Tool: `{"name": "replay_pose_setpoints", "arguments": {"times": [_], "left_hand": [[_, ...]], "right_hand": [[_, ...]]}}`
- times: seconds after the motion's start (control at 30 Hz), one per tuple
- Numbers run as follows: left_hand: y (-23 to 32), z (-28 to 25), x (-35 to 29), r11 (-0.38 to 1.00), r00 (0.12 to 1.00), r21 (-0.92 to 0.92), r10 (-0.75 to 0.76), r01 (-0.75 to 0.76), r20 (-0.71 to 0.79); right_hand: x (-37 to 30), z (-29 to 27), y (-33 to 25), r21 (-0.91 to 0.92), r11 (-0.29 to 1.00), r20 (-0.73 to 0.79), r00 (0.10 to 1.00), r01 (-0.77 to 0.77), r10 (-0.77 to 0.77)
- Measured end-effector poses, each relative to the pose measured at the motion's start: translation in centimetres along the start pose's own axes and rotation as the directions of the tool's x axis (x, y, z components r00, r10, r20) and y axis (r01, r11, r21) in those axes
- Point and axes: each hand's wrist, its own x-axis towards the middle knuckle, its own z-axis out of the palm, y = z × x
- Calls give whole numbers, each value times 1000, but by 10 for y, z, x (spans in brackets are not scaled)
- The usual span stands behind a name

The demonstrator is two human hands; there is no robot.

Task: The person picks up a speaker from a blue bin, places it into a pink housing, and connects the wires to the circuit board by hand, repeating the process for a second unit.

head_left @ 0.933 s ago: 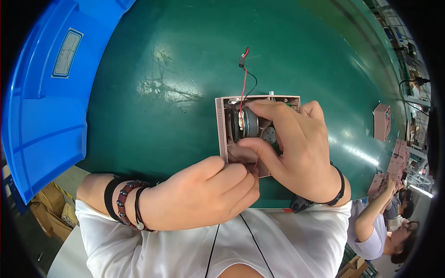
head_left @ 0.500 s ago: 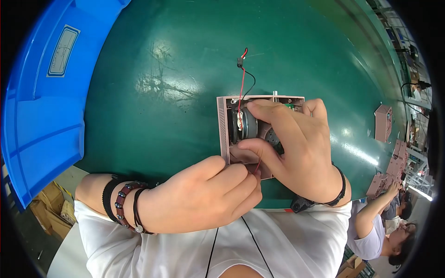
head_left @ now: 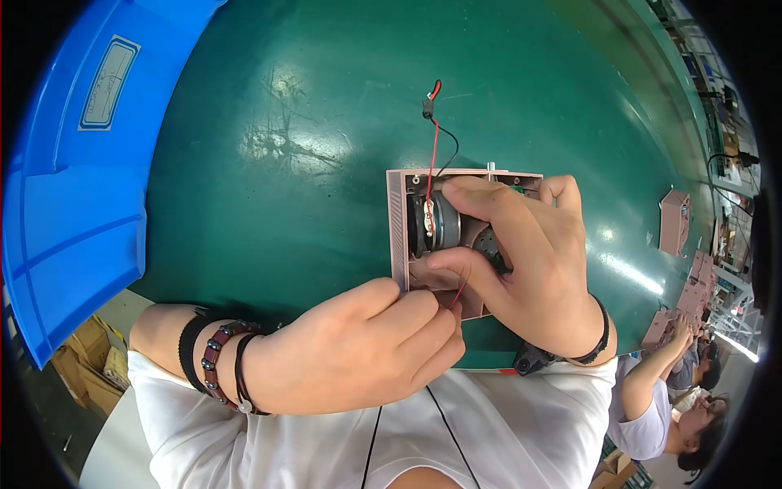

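Observation:
An open pink speaker housing (head_left: 397,236) lies on the green table. Inside its left end sits a round speaker (head_left: 447,225) with a grey magnet, upright on its edge. My right hand (head_left: 538,253) reaches over the housing, with the index fingertip at the speaker's far side and the thumb at its near side. My left hand (head_left: 366,342) is closed at the housing's near wall. A thin red wire (head_left: 462,292) runs to its fingertips, which are mostly hidden. A red and black lead (head_left: 432,151) with a small black connector (head_left: 428,107) extends from the speaker onto the table.
A large blue bin (head_left: 90,187) stands at the left. Several pink housings (head_left: 674,222) line the table's right side, where another person's arm (head_left: 656,371) reaches in. Cardboard (head_left: 85,367) lies low at the left. A dark object (head_left: 533,359) is by my right wrist.
The housing, the speaker with its lead and both hands have shifted slightly right in view. My grip looks the same.

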Motion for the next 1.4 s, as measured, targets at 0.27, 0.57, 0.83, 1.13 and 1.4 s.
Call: {"name": "replay_pose_setpoints", "arguments": {"times": [0.27, 0.57, 0.83, 1.13, 1.4], "left_hand": [[0, -2, -1, 1000, 1000, -2, 3, -3, 17], [-5, -22, 0, 968, 967, 69, -247, 243, 59], [-3, -23, -1, 929, 924, 173, -352, 326, 150], [-5, -22, -1, 937, 936, 165, -330, 309, 119], [-4, -25, -1, 923, 920, 199, -362, 331, 150]], "right_hand": [[2, -4, -3, -28, 1000, 52, 999, -2, 3], [3, -5, -4, -45, 999, 82, 997, 0, 4], [5, -5, -5, -51, 999, 111, 994, -1, 7], [5, -3, -5, -68, 998, 119, 993, 15, -7], [11, -3, -6, -107, 993, 145, 989, 54, -38]]}}
